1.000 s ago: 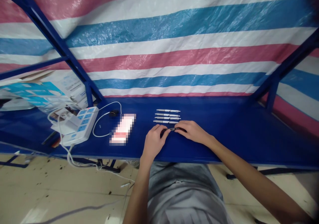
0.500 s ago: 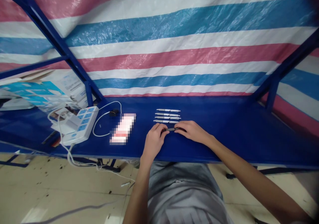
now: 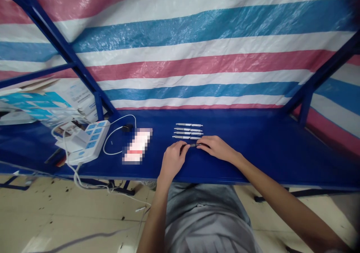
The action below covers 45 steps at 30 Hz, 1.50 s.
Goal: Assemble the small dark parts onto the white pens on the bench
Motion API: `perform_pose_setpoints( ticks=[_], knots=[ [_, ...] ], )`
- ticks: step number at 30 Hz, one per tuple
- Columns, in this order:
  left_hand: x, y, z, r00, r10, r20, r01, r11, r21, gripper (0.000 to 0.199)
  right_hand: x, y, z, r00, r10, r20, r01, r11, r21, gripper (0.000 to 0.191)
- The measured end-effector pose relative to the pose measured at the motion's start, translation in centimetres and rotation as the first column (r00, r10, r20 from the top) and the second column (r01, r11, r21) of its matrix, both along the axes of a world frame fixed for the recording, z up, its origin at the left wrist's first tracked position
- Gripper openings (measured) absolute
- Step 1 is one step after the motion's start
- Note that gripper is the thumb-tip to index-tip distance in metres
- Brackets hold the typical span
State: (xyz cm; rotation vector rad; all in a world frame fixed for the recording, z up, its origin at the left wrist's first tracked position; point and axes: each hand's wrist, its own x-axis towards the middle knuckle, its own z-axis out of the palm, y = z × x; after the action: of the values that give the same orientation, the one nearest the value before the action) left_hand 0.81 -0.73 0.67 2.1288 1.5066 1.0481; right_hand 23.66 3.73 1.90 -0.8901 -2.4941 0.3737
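Note:
A dark pen [image 3: 192,145] with a greyish middle lies crosswise just above the blue tabletop, held at both ends. The fingers of my left hand [image 3: 173,158] are closed round its left end, and my right hand [image 3: 215,147] pinches the right end. Only a short middle stretch of the pen shows between the fingertips. Right beyond my hands, several white and grey pens [image 3: 188,130] lie side by side in a row, all pointing left to right.
Left of the pens is a blurred-out pinkish rectangle [image 3: 137,146]. A white power strip [image 3: 94,140] with cables stands farther left, near blue-and-white boxes [image 3: 47,103]. Blue metal posts [image 3: 305,103] and a striped plastic sheet [image 3: 197,69] bound the blue table [image 3: 253,133].
My left hand has shifted slightly along the pen, so a little less of its grey middle shows between my fingers. My right hand keeps its hold. The row of pens is unchanged.

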Motion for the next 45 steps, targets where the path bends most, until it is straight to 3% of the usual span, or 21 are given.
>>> perform_pose_setpoints(
  ticks=[9, 18, 25, 34, 45],
  knots=[
    [-0.03, 0.04, -0.02, 0.997, -0.055, 0.062, 0.053, 0.998, 0.033, 0.007, -0.01, 0.07, -0.25, 1.0, 0.015, 0.018, -0.016, 0.999, 0.033, 0.028],
    [0.09, -0.09, 0.22, 1.0, -0.025, 0.008, 0.025, 0.999, 0.025, 0.022, -0.02, -0.02, -0.15, 1.0, 0.011, 0.024, -0.012, 0.999, 0.037, 0.029],
    [0.07, -0.07, 0.1, 0.995, -0.064, 0.072, 0.061, 0.997, 0.041, 0.005, -0.06, 0.01, -0.23, 1.0, 0.002, 0.029, -0.003, 0.999, 0.039, 0.029],
    [0.03, -0.23, 0.38, 1.0, -0.005, 0.007, 0.005, 1.0, 0.021, 0.032, -0.06, -0.04, -0.14, 1.0, 0.013, 0.014, -0.013, 0.999, 0.031, 0.03],
    [0.01, -0.07, -0.08, 0.994, -0.081, 0.076, 0.073, 0.992, 0.107, 0.008, 0.01, 0.12, -0.29, 0.999, 0.042, -0.014, -0.042, 0.999, -0.014, 0.034]
  ],
)
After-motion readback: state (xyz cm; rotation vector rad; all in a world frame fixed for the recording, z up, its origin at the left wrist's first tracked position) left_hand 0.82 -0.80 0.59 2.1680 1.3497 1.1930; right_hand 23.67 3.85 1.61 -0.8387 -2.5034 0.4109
